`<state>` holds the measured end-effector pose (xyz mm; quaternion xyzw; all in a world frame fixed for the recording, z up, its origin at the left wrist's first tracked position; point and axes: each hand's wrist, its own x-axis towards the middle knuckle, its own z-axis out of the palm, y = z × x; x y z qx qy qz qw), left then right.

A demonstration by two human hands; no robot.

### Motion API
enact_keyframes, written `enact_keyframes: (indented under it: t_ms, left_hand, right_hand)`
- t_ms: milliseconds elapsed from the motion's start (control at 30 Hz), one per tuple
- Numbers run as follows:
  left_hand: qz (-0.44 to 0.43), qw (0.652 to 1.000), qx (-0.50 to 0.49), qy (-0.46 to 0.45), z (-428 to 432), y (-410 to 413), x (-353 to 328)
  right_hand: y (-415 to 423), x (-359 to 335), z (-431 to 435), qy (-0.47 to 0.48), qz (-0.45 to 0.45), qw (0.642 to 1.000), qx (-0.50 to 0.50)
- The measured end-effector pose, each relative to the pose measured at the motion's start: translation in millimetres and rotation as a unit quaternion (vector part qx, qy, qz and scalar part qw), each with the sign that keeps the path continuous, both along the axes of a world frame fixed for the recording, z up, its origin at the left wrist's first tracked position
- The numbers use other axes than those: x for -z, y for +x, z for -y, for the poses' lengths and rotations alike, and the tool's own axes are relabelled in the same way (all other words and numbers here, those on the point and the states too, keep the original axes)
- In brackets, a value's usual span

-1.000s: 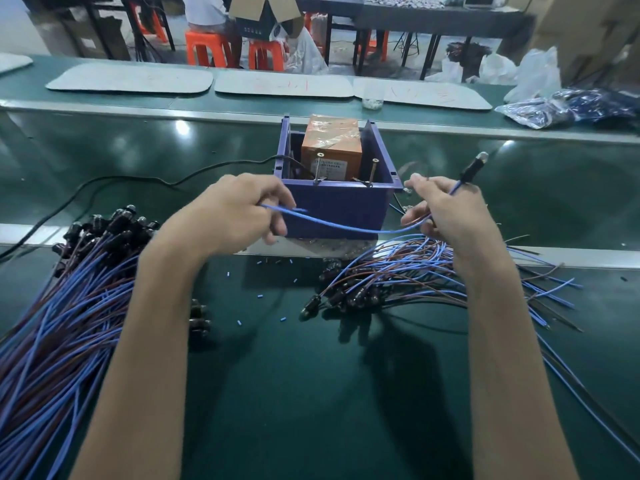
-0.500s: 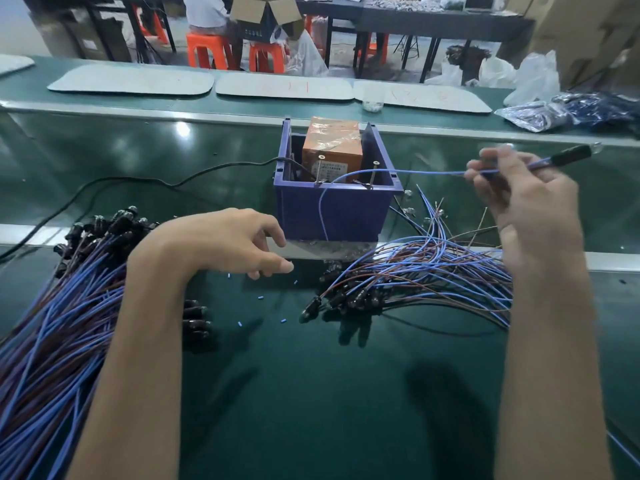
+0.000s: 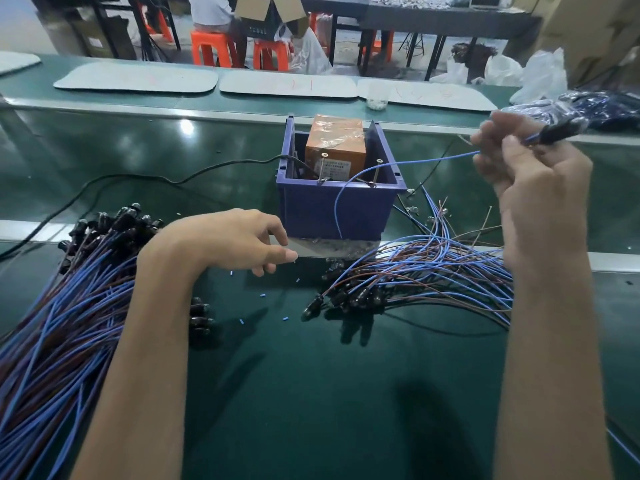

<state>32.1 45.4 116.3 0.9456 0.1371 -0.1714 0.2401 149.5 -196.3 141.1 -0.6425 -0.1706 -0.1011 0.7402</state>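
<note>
From the head view, the right hand point(image 3: 530, 168) is raised at the far right. Its fingers point(image 3: 498, 133) are curled round a thin blue wire with a black plug end point(image 3: 415, 162). They grip it just behind the plug, probably so the free end can be steered. The wire arcs left over the near rim of a dark blue plastic box point(image 3: 332, 209), and its tip hangs down the box's front wall.

The box holds an orange taped block point(image 3: 336, 147), and a black cable point(image 3: 173, 181) runs into it. The left hand point(image 3: 228, 240) hovers low beside the box with its fingers loosely curled. I cannot tell whether they pinch anything.

Tiny blue sleeve offcuts point(image 3: 260, 295) dot the green counter point(image 3: 346, 393). A big heap of blue and brown wires point(image 3: 69, 323) lies on the left, seemingly kept apart from a smaller tangled bundle point(image 3: 433, 271) on the right.
</note>
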Motion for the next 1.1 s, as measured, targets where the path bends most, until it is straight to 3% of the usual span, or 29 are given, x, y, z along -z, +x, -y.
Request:
enact_keyframes:
  t_ms: [100,233,400,533,633,667,733,800,867,1000,1100]
  left_hand:
    - [0.001,1.000,-0.001,0.001,-3.2,-1.5,-0.2]
    - [0.008,1.000,-0.011,-0.006,-11.9,-6.1,0.5]
    - [0.018,0.999,-0.036,-0.023,-24.8,-10.7,3.6]
    - [-0.002,0.998,-0.057,-0.007,-39.6,-15.2,8.2]
    - [-0.038,0.996,-0.080,0.018,-50.5,-17.8,16.6]
    - [-0.056,0.994,-0.085,0.027,-53.7,-18.4,20.3]
    - [-0.095,0.990,-0.090,0.049,-58.5,-19.1,27.3]
    - [-0.120,0.986,-0.094,0.065,-61.7,-19.3,32.5]
    - [-0.131,0.984,-0.100,0.066,-63.7,-19.1,35.7]
    - [-0.144,0.980,-0.124,0.062,-68.1,-20.9,35.8]
    - [-0.148,0.977,-0.134,0.071,-71.2,-23.4,35.6]
  right_hand:
    - [-4.6,-6.4,3.8,-0.108,0.121,0.987,0.008]
    - [-9.6,-15.7,6.2,-0.211,0.297,0.927,0.083]
    - [-15.5,-16.3,3.8,-0.288,0.339,0.884,0.144]
    - [-14.0,-13.5,5.5,-0.357,0.299,0.869,0.164]
    - [-7.2,-9.4,7.3,-0.480,0.186,0.855,0.062]
    - [-7.0,-6.6,5.9,-0.544,0.122,0.830,0.003]
    - [-10.1,2.8,1.8,-0.667,0.004,0.735,-0.123]
    - [-8.3,15.7,-3.2,-0.710,-0.048,0.673,-0.205]
    - [-4.5,22.5,-7.2,-0.697,-0.051,0.682,-0.217]
    - [2.5,25.3,-4.6,-0.642,-0.043,0.739,-0.200]
    - [5.5,27.8,-1.5,-0.638,-0.041,0.744,-0.197]
